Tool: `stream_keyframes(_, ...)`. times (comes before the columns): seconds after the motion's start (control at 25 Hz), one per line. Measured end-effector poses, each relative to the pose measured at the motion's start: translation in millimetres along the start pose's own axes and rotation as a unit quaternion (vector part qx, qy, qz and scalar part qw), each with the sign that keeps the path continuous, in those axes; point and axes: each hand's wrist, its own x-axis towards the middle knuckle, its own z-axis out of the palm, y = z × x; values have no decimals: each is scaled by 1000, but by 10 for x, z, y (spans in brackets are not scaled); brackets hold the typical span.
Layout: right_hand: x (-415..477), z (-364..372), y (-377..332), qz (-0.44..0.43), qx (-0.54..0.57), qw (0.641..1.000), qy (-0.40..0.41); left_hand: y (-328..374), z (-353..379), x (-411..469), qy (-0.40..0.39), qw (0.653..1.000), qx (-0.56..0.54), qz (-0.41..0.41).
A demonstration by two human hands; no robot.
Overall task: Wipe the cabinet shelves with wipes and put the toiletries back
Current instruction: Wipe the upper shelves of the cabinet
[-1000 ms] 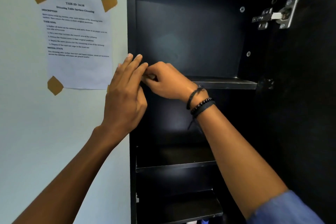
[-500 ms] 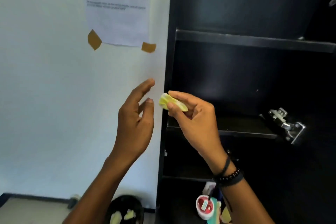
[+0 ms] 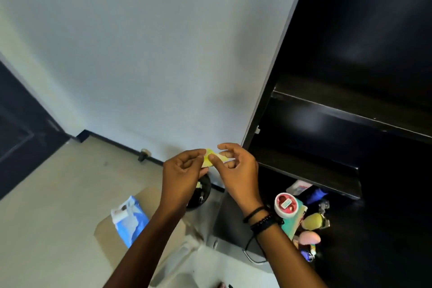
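Wipe [image 3: 216, 159] (yellow, crumpled) is now being pinched by both left hand [image 3: 182, 170] and right hand [image 3: 236, 168], having left the shelf [image 3: 350, 110]; they are hovering over the bin [image 3: 202, 196], likely discarding it.

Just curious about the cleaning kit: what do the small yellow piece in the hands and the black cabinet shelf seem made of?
The small yellow wipe, pinched between left hand and right hand, looks like soft matte tissue or cloth: it creases limply. The black cabinet shelf looks like smooth, semi-gloss laminated board, judging by its reflections.
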Motion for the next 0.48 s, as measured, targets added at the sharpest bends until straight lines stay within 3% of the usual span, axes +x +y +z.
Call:
stream_keyframes(0.2, 90, 540, 509, 79, -57, 991, -96, -461, -340, 284, 40, 997, 19, -68)
stream_keyframes(0.48, 736, 1276, 1551, 251, -97, 962, -50, -1163, -860, 1045, 60, 972, 161, -157)
